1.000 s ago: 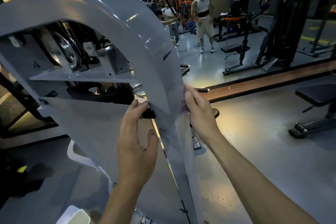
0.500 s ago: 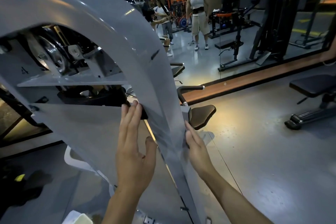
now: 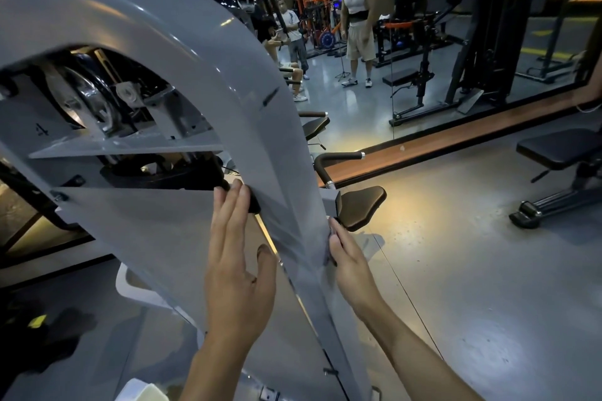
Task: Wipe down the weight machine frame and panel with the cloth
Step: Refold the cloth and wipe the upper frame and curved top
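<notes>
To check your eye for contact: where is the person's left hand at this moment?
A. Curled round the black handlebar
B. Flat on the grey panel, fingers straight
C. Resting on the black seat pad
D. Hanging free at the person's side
B: the left hand lies flat against the panel of the weight machine, fingers straight and pointing up.
</notes>
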The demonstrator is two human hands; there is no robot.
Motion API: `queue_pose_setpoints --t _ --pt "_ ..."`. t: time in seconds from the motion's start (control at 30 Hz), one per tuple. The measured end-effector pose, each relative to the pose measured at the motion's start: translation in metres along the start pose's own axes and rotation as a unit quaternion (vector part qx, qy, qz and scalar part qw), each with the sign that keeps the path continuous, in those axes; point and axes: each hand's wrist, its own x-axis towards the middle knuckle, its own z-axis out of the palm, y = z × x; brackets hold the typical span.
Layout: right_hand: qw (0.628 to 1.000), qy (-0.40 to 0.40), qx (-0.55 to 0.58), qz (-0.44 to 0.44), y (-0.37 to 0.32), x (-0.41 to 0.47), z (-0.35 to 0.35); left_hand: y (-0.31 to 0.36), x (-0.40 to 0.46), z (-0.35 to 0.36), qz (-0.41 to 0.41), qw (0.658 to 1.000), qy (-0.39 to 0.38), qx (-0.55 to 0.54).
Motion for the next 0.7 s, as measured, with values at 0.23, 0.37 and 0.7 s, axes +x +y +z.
queue_pose_setpoints --t 0.23,0.37,0.7 --pt "0.984 -0.006 0.022 -0.175 -0.050 -0.010 0.022 -0.001 0.000 0.000 -0.003 1.000 0.001 0.001" --pt "0.989 0.011 -0.052 -0.135 0.002 -0.041 0.033 -0.002 -0.001 -0.001 0.000 1.000 -0.004 0.009" --pt "0.969 0.039 -0.086 -0.229 -0.055 -0.044 0.054 -0.007 -0.003 0.000 0.016 0.999 -0.016 0.025"
